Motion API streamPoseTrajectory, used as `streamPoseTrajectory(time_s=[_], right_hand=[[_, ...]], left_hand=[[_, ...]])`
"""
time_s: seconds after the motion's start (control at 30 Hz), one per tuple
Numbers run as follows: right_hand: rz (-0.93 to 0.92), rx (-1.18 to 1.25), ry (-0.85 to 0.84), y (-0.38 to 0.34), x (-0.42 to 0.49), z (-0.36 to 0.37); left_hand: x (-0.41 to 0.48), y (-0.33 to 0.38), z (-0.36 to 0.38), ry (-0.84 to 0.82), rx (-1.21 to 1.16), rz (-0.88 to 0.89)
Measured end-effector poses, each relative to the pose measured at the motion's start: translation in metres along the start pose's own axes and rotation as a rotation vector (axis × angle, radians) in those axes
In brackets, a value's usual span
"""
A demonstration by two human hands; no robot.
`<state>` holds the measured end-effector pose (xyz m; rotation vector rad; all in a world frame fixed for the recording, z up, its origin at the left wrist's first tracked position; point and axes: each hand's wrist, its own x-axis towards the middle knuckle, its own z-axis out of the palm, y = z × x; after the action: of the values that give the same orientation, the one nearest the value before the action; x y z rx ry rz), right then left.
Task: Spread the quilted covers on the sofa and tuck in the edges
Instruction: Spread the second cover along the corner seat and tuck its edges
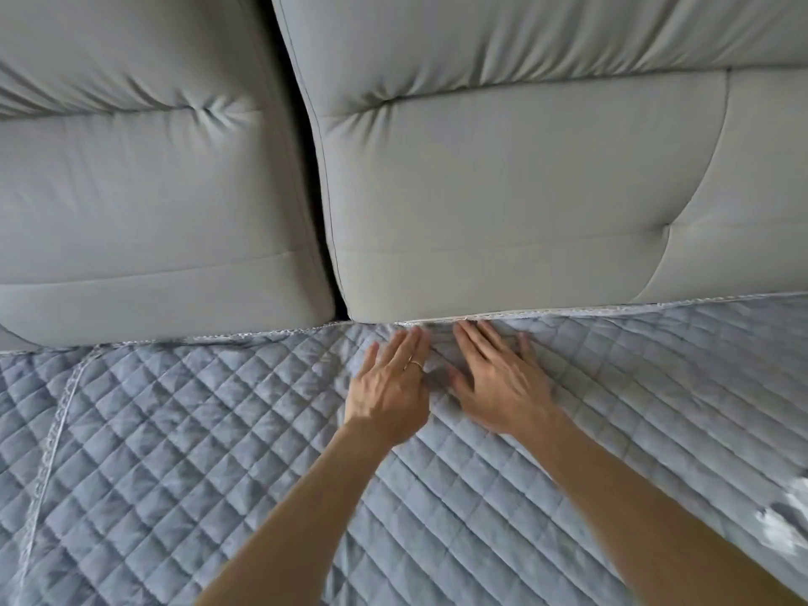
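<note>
A blue-grey quilted cover (196,430) lies spread over the sofa seat, its lace-trimmed back edge (568,311) running along the crease under the grey back cushions. My left hand (391,382), with a ring on one finger, presses flat on the cover with fingers pointing at the crease. My right hand (498,378) lies flat beside it, fingertips touching the trimmed edge below the right back cushion (503,190). Both hands hold nothing. The fabric between them is bunched into small folds.
The left back cushion (153,190) is separated from the right one by a dark gap (325,238). A second trimmed edge (57,430) runs down the seat at the left, where two covers overlap. A pale blurred patch (782,522) shows at the right.
</note>
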<state>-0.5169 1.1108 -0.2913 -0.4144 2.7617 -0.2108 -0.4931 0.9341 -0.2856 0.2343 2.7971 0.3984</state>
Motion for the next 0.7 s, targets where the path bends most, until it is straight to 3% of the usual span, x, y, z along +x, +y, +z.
streamPoseTrajectory(time_s=[0.07, 0.33, 0.43, 0.53, 0.7], right_hand=[[0.021, 0.030, -0.042, 0.008, 0.003, 0.000], [-0.080, 0.090, -0.074, 0.033, 0.034, -0.013], [-0.140, 0.086, -0.098, 0.041, 0.022, -0.023], [-0.064, 0.018, -0.050, 0.067, -0.002, -0.017], [0.025, 0.100, -0.065, 0.079, 0.009, -0.009]], left_hand=[[0.013, 0.017, 0.008, 0.014, -0.070, -0.038], [0.046, 0.039, 0.014, -0.002, 0.057, -0.191], [0.035, 0.059, 0.014, -0.004, 0.100, -0.147], [0.028, 0.070, 0.021, -0.033, 0.043, -0.106], [0.048, 0.070, 0.033, -0.052, -0.001, -0.205]])
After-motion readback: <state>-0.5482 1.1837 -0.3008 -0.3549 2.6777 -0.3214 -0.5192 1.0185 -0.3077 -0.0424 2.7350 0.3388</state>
